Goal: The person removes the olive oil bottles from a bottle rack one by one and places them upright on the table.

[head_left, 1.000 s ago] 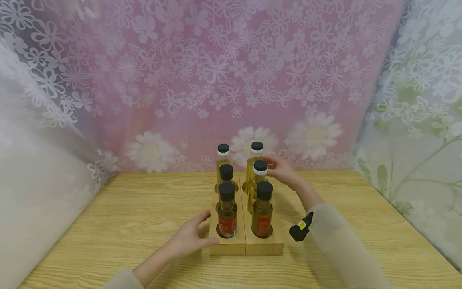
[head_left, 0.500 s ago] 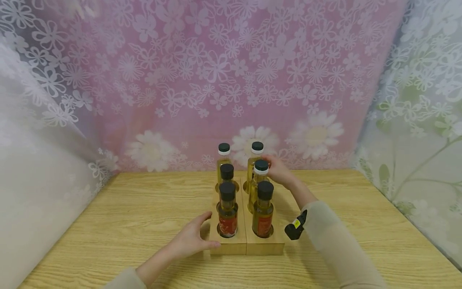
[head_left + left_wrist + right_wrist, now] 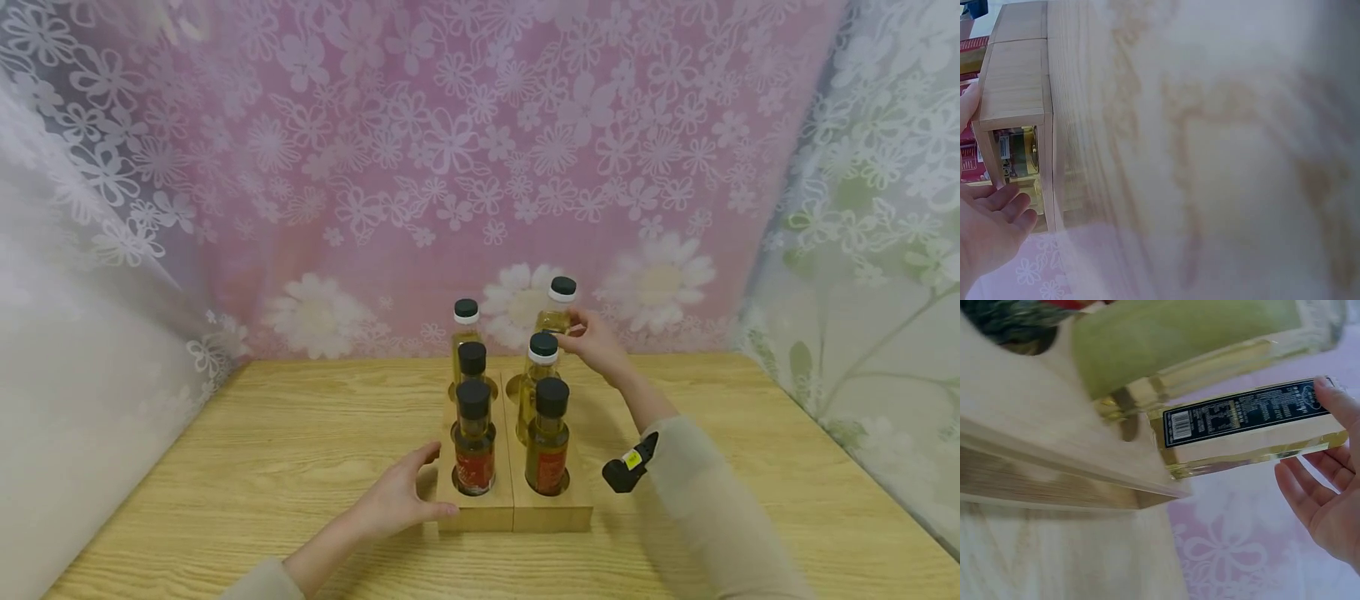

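My right hand (image 3: 597, 346) grips a square glass bottle of yellow oil (image 3: 553, 319) with a dark green cap, raised out of the back right hole. In the right wrist view the bottle's black label (image 3: 1241, 412) shows, with thumb and fingers on either side of its upper part. The wooden bottle rack (image 3: 476, 518) has round holes in two columns. My left hand (image 3: 390, 498) rests at the rack's left side with fingers spread, thumb at the front corner. In the left wrist view its fingertips (image 3: 1013, 197) are by an opening in the rack's side.
Another green-capped oil bottle (image 3: 540, 396) stands in the right column, behind a black-capped bottle with a red label (image 3: 547, 462). The left column holds two black-capped bottles, one with a red label (image 3: 475, 468), and a green-capped one (image 3: 462, 346). A flowered curtain (image 3: 450, 150) hangs behind the table.
My right hand has lifted the back right bottle up and to the right, baring its hole in the rack. The left hand has stayed in place.
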A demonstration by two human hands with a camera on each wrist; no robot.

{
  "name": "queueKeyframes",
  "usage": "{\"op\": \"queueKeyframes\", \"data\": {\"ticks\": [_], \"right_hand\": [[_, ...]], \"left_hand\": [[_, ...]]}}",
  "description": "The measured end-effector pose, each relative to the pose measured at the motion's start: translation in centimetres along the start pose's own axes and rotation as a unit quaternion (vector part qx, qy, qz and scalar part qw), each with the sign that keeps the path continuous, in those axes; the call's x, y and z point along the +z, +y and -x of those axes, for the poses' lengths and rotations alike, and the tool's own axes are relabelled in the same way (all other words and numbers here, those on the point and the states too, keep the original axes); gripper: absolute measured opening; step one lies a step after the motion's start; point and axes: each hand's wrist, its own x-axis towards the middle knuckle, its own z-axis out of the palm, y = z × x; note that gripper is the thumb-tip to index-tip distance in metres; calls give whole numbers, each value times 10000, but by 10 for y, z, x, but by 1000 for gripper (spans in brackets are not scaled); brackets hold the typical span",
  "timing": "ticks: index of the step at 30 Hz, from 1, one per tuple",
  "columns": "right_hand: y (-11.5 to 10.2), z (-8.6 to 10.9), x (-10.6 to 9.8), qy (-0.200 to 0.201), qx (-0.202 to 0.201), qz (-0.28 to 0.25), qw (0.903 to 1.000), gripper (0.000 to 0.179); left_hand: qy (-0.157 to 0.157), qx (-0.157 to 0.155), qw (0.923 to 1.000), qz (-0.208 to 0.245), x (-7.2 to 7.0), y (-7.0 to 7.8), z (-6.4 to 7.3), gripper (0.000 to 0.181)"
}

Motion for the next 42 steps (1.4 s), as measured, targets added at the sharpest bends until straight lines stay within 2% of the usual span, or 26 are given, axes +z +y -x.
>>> {"op": "queueKeyframes", "data": {"ticks": [4,8,14,16,24,33,42], "right_hand": [[-8,1,-15,52,20,-142,9999,74],[-10,3,-31,172,-103,-34,9998,67],[-7,14,-56,395,-48,355,9986,65],[-2,19,-65,403,56,417,9983,66],[29,43,-95,246,564,689,9957,90],[63,63,-120,250,791,793,9934,87],[75,69,-127,241,846,878,9922,90]], "left_hand": [[-36,-25,10000,49,0,0,0,96],[-76,-69,9999,81,-1,0,0,96],[-106,-128,9998,97,-1,0,0,96],[-109,-113,9999,67,-1,0,-1,96],[-87,-58,9999,-22,-1,0,0,96],[-72,-2,9999,-100,-1,1,1,95],[-71,49,9998,-169,-1,0,0,95]]}}
